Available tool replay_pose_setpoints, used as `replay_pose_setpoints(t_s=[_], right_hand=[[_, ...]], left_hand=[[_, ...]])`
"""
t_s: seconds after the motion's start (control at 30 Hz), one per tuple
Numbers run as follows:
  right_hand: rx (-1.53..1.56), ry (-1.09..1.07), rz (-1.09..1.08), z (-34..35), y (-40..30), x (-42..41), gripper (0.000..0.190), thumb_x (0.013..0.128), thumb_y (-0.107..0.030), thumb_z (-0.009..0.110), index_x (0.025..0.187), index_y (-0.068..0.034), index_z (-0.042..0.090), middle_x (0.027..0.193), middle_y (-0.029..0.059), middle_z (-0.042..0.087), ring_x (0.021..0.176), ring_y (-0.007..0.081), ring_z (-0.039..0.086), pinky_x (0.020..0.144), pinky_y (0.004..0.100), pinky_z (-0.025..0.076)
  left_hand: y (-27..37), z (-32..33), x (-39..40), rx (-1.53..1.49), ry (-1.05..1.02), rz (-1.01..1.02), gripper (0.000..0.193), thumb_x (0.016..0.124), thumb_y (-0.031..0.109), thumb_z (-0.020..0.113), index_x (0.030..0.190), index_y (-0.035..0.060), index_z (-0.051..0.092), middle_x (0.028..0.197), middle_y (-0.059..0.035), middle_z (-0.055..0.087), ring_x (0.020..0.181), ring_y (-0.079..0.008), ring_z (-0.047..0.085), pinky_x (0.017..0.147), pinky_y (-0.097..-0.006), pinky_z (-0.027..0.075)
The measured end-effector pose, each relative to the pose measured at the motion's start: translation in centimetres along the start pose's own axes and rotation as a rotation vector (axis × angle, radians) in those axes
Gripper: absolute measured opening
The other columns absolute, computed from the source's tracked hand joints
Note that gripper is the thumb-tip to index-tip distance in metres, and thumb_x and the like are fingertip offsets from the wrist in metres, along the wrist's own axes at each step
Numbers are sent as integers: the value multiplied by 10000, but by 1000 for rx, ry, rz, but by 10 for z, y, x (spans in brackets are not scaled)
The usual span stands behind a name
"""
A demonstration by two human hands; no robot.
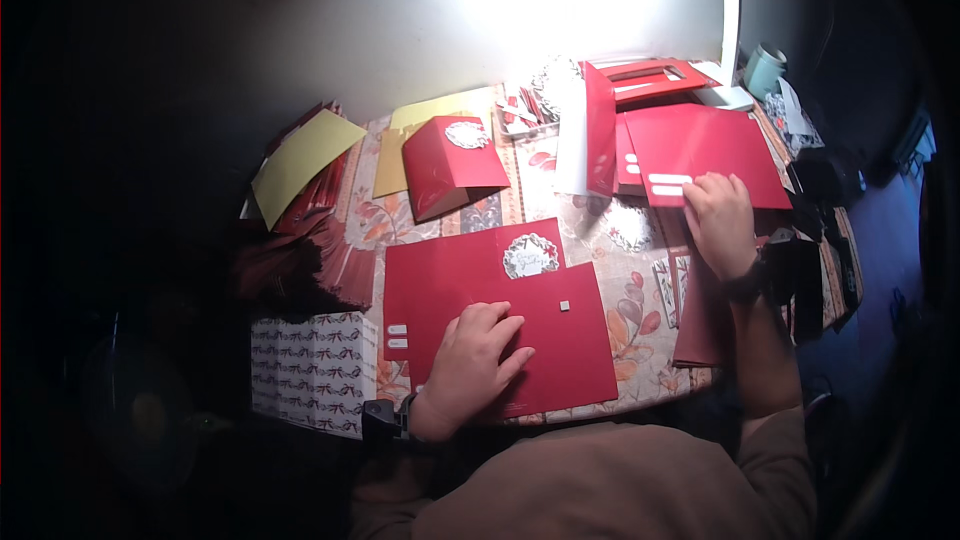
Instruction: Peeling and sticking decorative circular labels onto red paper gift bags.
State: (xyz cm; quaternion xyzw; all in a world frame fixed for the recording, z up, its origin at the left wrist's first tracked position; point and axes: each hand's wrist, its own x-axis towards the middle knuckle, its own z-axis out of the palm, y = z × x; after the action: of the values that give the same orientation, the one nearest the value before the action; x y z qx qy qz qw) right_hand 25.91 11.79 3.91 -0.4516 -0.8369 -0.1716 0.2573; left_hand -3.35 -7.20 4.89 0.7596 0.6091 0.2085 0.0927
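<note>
My left hand (472, 360) lies flat, fingers apart, on a front red card sheet (577, 360). A small white square (565, 306), perhaps a foam pad, sits on that sheet. Partly beneath it is another red card sheet (442, 277) with a round wreath cutout (531, 256) and two white label strips (397, 337). At the right, my right hand (718, 225) has its fingers on the lower edge of a red card (705, 142) that bears white label strips (670, 180). This card overlaps other red cards, and its underside is hidden.
A folded red card (457, 154) stands at the back beside yellow sheets (442, 111). Stacked red cards (337, 255) and a patterned paper stack (307, 367) occupy the left. A white lamp (729, 15), a teal jar (765, 71) and another wreath cutout (628, 229) are at the right.
</note>
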Motion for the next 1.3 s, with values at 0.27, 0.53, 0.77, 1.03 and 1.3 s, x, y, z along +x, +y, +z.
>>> replay_pose_setpoints(t_s=[0.27,0.53,0.77,1.03,1.3], right_hand=[[166,-53,-83,-22,-37,-5,284,737,-142,697,979,-30,600,998,123,602,1003,279,563,940,425,401],[456,-75,-256,-12,-64,-27,169,735,-148,675,845,-59,582,829,81,585,850,252,589,807,373,444],[512,-117,-150,-4,-48,-35,117,730,-118,684,801,-64,609,810,69,604,772,250,582,743,375,453],[470,-148,-162,-3,-52,-35,121,760,-160,628,712,-71,561,736,79,559,774,255,568,745,382,391],[476,-190,-78,-1,-51,-34,116,761,-151,652,753,-67,574,734,85,551,750,268,567,704,379,415]], left_hand=[[-6,-58,41,86,93,-78,307,869,252,617,1080,29,618,1027,-147,624,996,-309,577,850,-398,455],[-42,-39,157,-171,210,-238,222,838,162,616,969,-15,646,864,-162,665,794,-274,644,729,-348,501],[-50,11,169,-44,-272,-229,233,783,169,680,923,-16,661,802,-123,679,713,-206,648,679,-316,507],[20,75,163,15,-27,28,345,755,303,715,879,10,581,934,-176,585,940,-343,582,804,-426,494],[20,98,173,-122,-26,-96,515,658,278,793,973,-14,509,937,-186,564,948,-299,560,804,-392,472]])
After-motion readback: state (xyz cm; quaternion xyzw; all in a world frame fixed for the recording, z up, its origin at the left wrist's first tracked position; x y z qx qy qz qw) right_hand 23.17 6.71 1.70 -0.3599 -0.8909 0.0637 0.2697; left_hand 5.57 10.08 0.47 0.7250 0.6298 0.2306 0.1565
